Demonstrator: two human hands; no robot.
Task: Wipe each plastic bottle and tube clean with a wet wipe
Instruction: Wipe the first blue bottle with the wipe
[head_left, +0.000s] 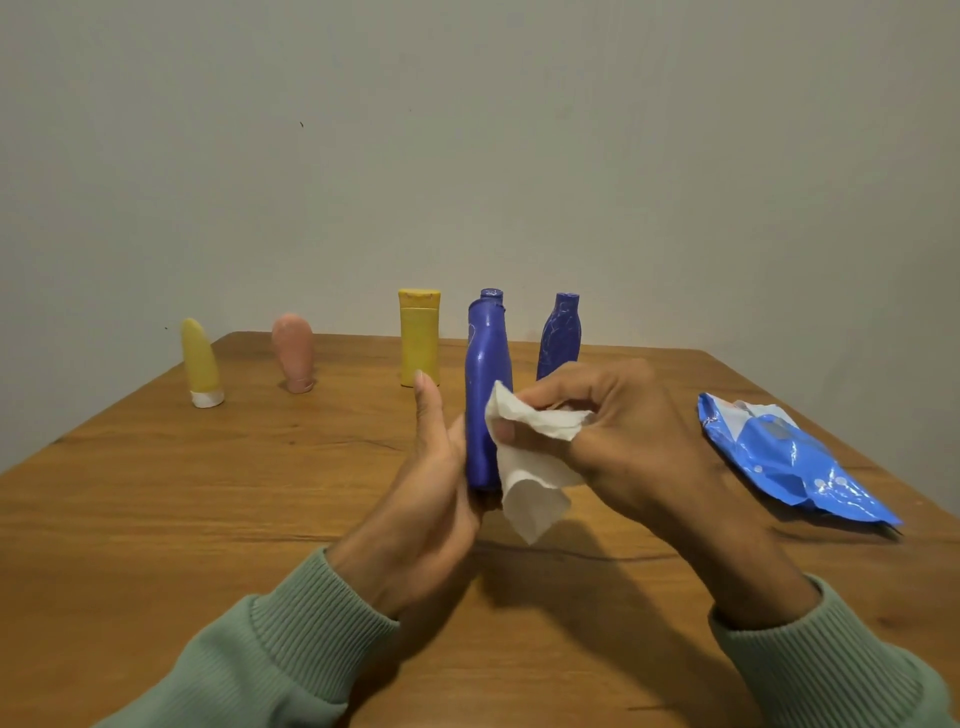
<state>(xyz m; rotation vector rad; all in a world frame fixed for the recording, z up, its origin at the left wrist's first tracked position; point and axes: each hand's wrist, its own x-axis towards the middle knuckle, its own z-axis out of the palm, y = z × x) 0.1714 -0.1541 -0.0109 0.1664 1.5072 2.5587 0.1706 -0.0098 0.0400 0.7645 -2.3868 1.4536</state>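
Blue plastic bottle (480, 395) was held upright over the brown wooden table (208, 493), midway along its front edge. Left hand (431, 483) gripped the bottle's lower half, thumb straight. Right hand (613, 436) pinched a crumpled white wet wipe (524, 483) against the bottle's side. Blue foil wipe pack (789, 457) lay by the right edge. Yellow plastic bottle (420, 338), second blue bottle (558, 335), third blue bottle (491, 294), yellow tube (200, 364) and pink tube (293, 353) stood along the far edge.

Bottle (485, 395) upright btwn my L hand (431, 483) & R hand (623, 441), wipe (535, 478) on its right. Behind: 3 bottles (420, 338), 2 tubes (200, 364) left of them. Wipe pack (789, 457) lies right, on table (156, 519).
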